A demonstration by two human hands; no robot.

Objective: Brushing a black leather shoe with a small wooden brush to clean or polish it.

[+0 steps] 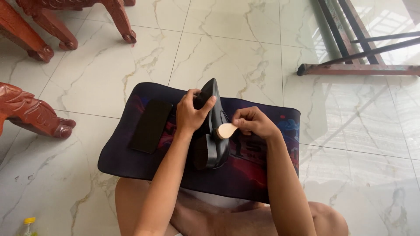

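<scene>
Small yellow-capped bottle (28,226) cut off at bottom edge | black shoe (213,126) held on its side on dark mat (127,153) — gripped by left hand (191,114) | right hand (253,122) closed on pale wooden brush (226,130) — bristles hidden against shoe | flat black rectangle (151,126) on mat's left.

A single camera, worn on the person's head, looks steeply down and a little forward over the person's own bare knees at the bottom edge. It sits close above the dark printed rectangular mat (131,157), which fills the middle of the view on the white marble-veined tiled floor (245,57). Toward the top the view reaches carved red-brown wooden furniture legs (118,22) at left and a dark metal frame (358,67) at right.
</scene>
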